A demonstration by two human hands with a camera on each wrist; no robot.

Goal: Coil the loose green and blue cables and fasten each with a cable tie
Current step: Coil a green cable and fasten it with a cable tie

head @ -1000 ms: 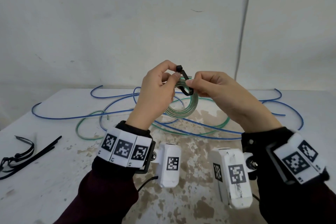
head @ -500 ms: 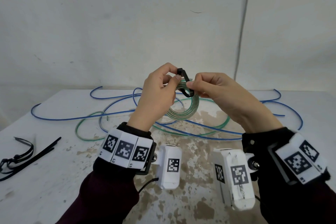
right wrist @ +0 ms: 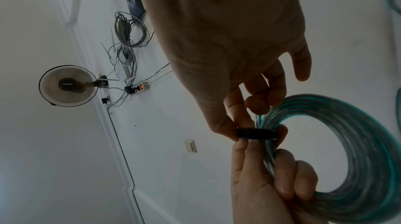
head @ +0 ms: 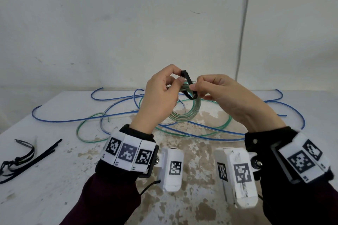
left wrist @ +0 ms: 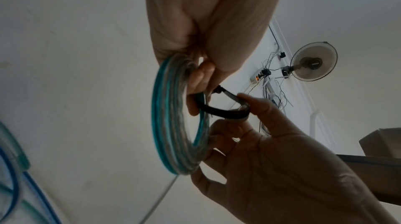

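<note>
The green cable is wound into a small coil (head: pixel 190 113), held upright above the table. My left hand (head: pixel 175 79) curls its lower fingers round the coil (right wrist: pixel 358 159) and pinches the head of a black cable tie (head: pixel 188 85) with thumb and forefinger. The tie (left wrist: pixel 225 112) loops loosely round the coil's top strands. My right hand (head: pixel 194 88) pinches the tie's strap (right wrist: pixel 256 134) beside the coil (left wrist: pixel 173 124). The blue cable (head: pixel 73 117) sprawls loose over the far table, tangled with the green cable's uncoiled tail (head: pixel 86 128).
Spare black cable ties (head: pixel 27 155) lie at the table's left front. The white table (head: pixel 54 188) has brown worn patches in the middle and ends against a white wall. A wall fan (right wrist: pixel 67 87) and power strip show in the wrist views.
Both hands keep their grips on the coil and tie. The tie's head has dropped very slightly; otherwise nothing has visibly moved.
</note>
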